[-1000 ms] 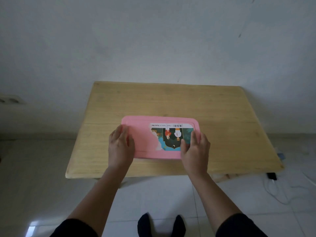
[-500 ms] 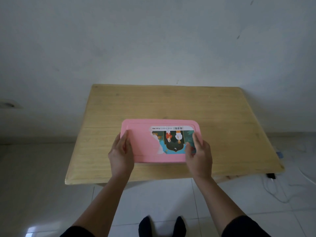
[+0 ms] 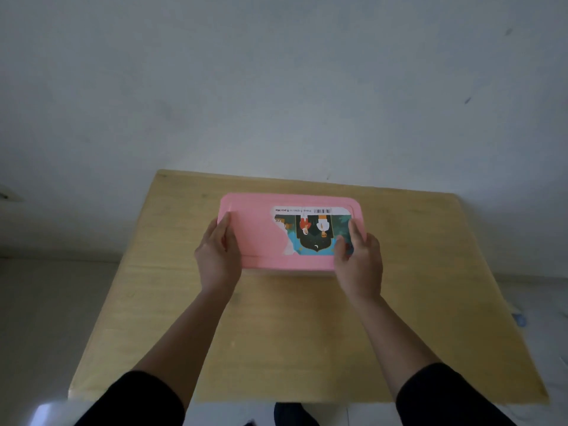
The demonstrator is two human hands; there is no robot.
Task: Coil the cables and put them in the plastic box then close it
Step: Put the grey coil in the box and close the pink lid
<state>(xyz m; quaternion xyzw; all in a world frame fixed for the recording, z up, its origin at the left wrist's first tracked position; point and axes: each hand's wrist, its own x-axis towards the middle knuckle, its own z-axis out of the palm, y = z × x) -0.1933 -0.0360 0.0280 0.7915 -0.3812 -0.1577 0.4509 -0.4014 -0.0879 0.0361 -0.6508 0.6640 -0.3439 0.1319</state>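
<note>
Partly hidden: near-left and near-right corners of pink lid (image 3: 261,235) under left hand (image 3: 218,256) and right hand (image 3: 359,260). Box body beneath lid out of sight, cables too. Sticker (image 3: 313,230) on lid torn at left edge, its small print too blurred to read, right end covered by right hand. Both hands laid palm down, fingers extended toward far side, gripping nothing, pressing flat along lid's short ends. Forearms reaching in from near edge, black sleeves (image 3: 436,398) cut off at bottom. Lid resting toward far half of wooden tabletop (image 3: 307,327), pale wall (image 3: 276,87) behind.
</note>
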